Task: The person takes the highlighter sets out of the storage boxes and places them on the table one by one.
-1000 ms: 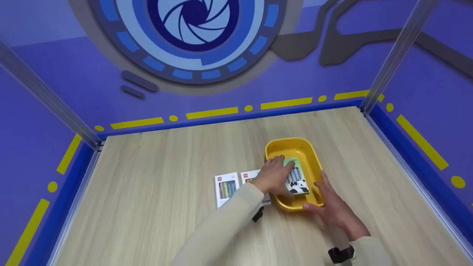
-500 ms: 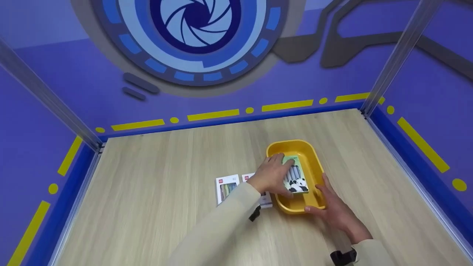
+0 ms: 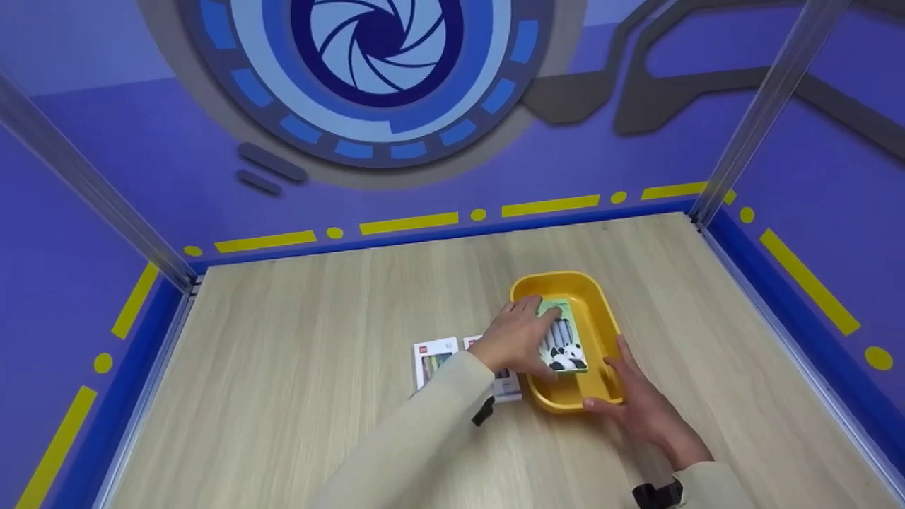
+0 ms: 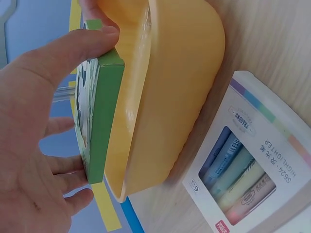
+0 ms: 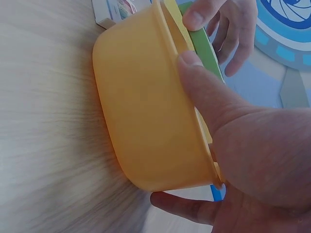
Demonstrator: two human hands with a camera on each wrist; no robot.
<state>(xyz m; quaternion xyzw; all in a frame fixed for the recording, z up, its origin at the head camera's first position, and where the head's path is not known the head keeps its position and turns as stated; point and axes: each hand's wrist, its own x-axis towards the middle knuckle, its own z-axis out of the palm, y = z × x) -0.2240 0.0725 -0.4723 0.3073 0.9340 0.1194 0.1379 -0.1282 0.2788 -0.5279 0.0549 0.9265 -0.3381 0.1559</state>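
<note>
My left hand (image 3: 516,338) grips a thin green box (image 3: 563,338) with a panda picture and a window showing several grey sticks; their kind is unclear. The box is over the left part of a yellow plastic bin (image 3: 601,318). In the left wrist view, thumb and fingers hold the green box (image 4: 104,116) by opposite ends, near the bin's rim (image 4: 141,97). My right hand (image 3: 647,406) holds the bin's near right corner. In the right wrist view its thumb lies at the rim, with a finger low against the wall.
Two white highlighter boxes stand left of the bin: the left box (image 3: 436,346) is partly behind my left sleeve, the other box (image 3: 508,389) partly under my left hand and wrist. Purple wall panels (image 3: 424,191) border the wooden table (image 3: 318,318).
The green box and my left hand have shifted slightly left relative to the bin. My right hand keeps its hold on the bin. The head view has tilted a little.
</note>
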